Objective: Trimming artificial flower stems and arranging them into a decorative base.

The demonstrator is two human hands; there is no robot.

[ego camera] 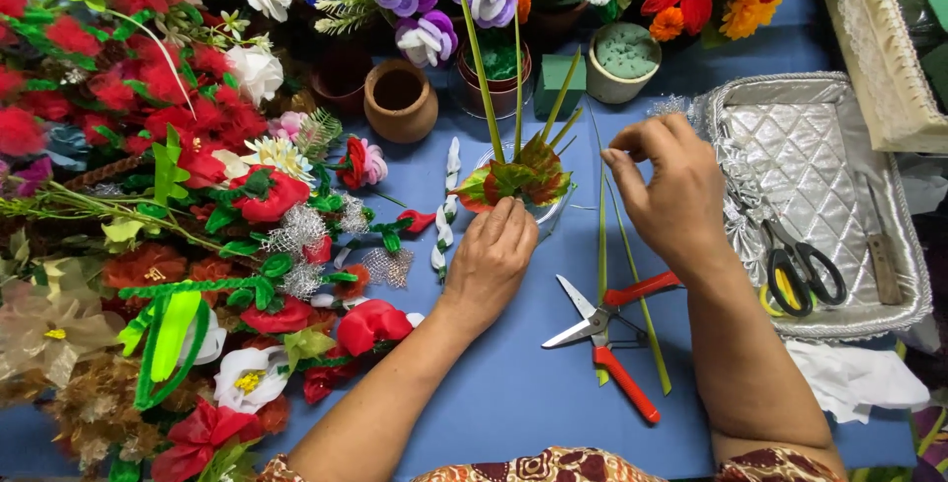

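Head view: your left hand (491, 257) presses down on the red-and-green leaf cluster (515, 182) with its tall green stems, mid-desk toward the far edge. Your right hand (670, 186) hovers just right of it, fingers pinched together, holding nothing visible. Red-handled pliers (604, 329) lie nearer you.

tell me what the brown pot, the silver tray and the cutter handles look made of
Brown pot: likely unglazed clay, matte earthy surface. Silver tray: seemingly quilted metallic fabric or foil, shiny with stitched diamonds and lace trim. Cutter handles: probably red plastic coating, smooth; blades bare grey metal.
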